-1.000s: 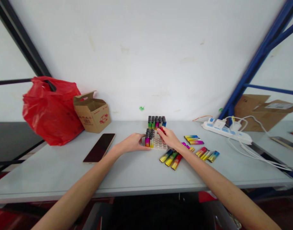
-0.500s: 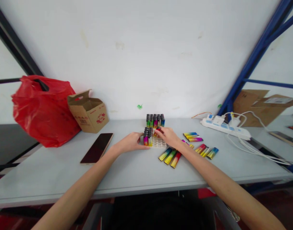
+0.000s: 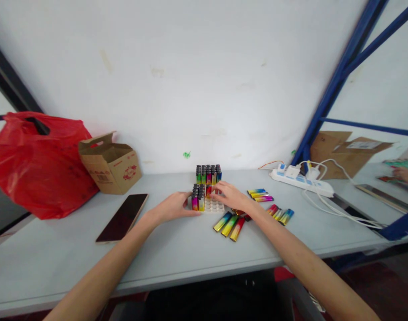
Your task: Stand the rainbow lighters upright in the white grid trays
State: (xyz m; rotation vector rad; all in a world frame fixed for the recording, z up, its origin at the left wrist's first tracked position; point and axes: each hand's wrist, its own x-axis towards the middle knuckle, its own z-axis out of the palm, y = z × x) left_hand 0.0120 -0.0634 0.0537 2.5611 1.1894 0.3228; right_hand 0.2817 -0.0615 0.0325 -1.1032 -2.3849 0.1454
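Note:
Upright lighters (image 3: pixel 198 201) with black tops fill the left part of a white tray with holes (image 3: pixel 214 206). My left hand (image 3: pixel 177 205) rests at the left side of these lighters, thumb and fingers spread around the tray's corner. Beside them a red lighter (image 3: pixel 208 191) stands upright in the tray, with the fingertips of my right hand (image 3: pixel 227 194) closed at it. A full block of upright lighters (image 3: pixel 208 174) is behind the tray. Several colourful lighters (image 3: pixel 228 226) lie on the table in front, some partly under my right wrist.
A phone (image 3: pixel 123 218), an open cardboard box (image 3: pixel 113 167) and a red plastic bag (image 3: pixel 43 165) are on the left. To the right lie more lighters (image 3: pixel 260 195) and a power strip (image 3: pixel 302 180) with cables. Another person's hand (image 3: pixel 406 175) shows at the far right.
The view has shifted right. The red lighter that my right hand held tilted over the tray now stands upright in it. Another person's hand has come into view.

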